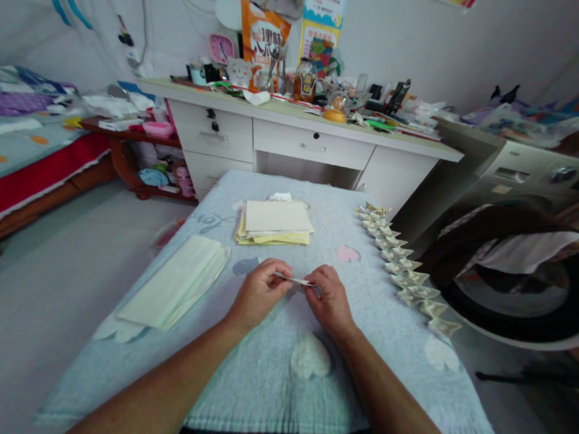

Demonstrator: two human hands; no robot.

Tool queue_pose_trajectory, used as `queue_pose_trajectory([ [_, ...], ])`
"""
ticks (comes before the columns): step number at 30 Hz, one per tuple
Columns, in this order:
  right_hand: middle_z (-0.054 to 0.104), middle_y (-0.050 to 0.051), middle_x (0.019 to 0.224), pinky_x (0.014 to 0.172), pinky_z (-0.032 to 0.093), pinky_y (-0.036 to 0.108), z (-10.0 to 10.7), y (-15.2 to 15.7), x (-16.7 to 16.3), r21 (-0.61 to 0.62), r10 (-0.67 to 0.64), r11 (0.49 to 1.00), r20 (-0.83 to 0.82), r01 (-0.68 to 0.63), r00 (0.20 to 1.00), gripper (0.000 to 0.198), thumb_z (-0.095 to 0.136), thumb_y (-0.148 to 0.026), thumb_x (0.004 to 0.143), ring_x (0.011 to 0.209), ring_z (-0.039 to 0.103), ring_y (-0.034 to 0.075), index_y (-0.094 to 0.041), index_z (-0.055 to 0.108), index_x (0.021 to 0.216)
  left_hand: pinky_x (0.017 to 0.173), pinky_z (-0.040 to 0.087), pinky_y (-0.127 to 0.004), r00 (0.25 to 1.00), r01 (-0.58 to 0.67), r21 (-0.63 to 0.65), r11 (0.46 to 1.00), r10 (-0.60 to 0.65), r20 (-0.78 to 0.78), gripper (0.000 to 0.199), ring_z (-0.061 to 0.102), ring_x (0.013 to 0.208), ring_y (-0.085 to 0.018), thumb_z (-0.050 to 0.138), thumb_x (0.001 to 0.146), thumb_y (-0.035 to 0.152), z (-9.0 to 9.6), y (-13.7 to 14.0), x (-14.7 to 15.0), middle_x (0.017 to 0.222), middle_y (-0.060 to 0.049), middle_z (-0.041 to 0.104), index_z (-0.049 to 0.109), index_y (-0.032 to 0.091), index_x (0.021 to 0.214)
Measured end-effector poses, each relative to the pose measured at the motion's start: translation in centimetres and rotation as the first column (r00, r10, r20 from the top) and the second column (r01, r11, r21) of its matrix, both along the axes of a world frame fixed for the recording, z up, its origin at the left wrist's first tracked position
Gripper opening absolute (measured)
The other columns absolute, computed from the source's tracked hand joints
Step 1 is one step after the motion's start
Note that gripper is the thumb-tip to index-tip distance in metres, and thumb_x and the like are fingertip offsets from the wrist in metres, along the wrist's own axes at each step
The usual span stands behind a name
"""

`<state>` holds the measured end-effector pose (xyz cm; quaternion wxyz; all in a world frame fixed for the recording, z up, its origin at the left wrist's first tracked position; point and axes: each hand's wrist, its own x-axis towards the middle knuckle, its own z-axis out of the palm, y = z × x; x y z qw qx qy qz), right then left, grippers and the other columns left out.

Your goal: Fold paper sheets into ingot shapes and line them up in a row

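- Both hands meet just above the middle of the frame, over the towel-covered bench [267, 376]. The left hand [258, 293] and the right hand [330, 300] each pinch one end of a narrow folded paper strip [295, 280], fingers pressed tight on it from either side.
- The strip sits edge-on between the hands, slightly raised off the cloth; its folds are too thin to make out from here.
- Just beyond the hands lies a stack of cream and yellow paper sheets [275, 222], squared up loosely, with a scrap of white behind it.
- At the left of the frame a folded pale green cloth [177, 283] lies slantwise on the bench, well apart from the hands.
- Down the right edge of the bench runs a row of finished folded paper pieces [401, 264], touching one another in a line.
- I would say the soft, nubbly cloth is the main risk: pressing a crease on it could leave the fold soft or crooked.
- With both ends held in tension, an uneven tug might tear the strip or pull it out of one pinch.
- The row at the right lies close to the bench edge; a brush from the right forearm could knock pieces to the floor.
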<state>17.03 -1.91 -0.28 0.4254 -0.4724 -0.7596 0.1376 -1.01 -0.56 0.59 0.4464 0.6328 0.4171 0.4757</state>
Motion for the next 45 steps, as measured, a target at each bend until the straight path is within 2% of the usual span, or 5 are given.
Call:
queue_pose_trajectory([
  [6,0.054,0.004,0.085,0.076,0.037,0.031,0.1,-0.1,-0.1,-0.015,-0.048,0.999,0.157,0.051,0.987,0.025,0.050,0.000,0.069,0.085,0.046,0.021,-0.019,0.054,0.085,0.079,0.046,-0.026,0.980,0.024,0.191,0.981,0.014,-0.196,0.016,0.059,0.085,-0.015,0.055,0.072,0.004,-0.9,0.6,-0.2,0.088,-0.001,0.062,0.059,0.018,0.077],
  [12,0.056,0.006,0.094,0.079,0.037,0.033,0.1,-0.1,-0.1,-0.035,0.013,0.999,0.226,-0.005,0.974,0.035,0.053,-0.002,0.072,0.089,0.046,0.021,-0.019,0.059,0.102,0.079,0.045,-0.026,0.963,0.064,0.206,0.976,-0.006,-0.270,0.012,0.058,0.084,-0.014,0.059,0.074,0.007,-0.7,0.5,-0.1,0.088,-0.001,0.061,0.058,0.018,0.077],
  [16,0.058,0.004,0.093,0.081,0.036,0.032,-0.2,0.0,0.2,-0.087,0.079,0.994,0.257,-0.059,0.963,0.033,0.053,0.000,0.073,0.089,0.047,0.020,-0.021,0.064,0.096,0.077,0.044,-0.025,0.941,0.103,0.189,0.977,-0.034,-0.336,0.010,0.057,0.083,-0.014,0.058,0.077,0.009,-0.8,0.3,-0.1,0.085,-0.001,0.060,0.057,0.018,0.075],
  [26,0.060,0.003,0.092,0.082,0.034,0.030,-0.1,-0.1,0.1,-0.202,0.136,0.977,0.344,-0.068,0.929,0.026,0.057,-0.004,0.073,0.090,0.049,0.019,-0.021,0.064,0.092,0.079,0.038,-0.030,0.750,0.189,0.222,0.956,0.006,-0.661,0.013,0.052,0.086,-0.019,0.058,0.072,0.007,-0.9,0.2,-1.1,0.082,-0.001,0.059,0.061,0.020,0.073],
  [45,0.060,0.003,0.088,0.079,0.035,0.031,0.5,0.0,1.7,-0.264,0.095,0.964,0.309,-0.011,0.946,0.007,0.065,-0.014,0.081,0.086,0.050,0.018,-0.020,0.067,0.083,0.075,0.038,-0.029,0.711,0.251,0.146,0.957,-0.079,-0.699,0.009,0.055,0.081,-0.018,0.060,0.083,0.023,-0.7,0.7,-1.1,0.078,-0.002,0.062,0.063,0.019,0.075],
])
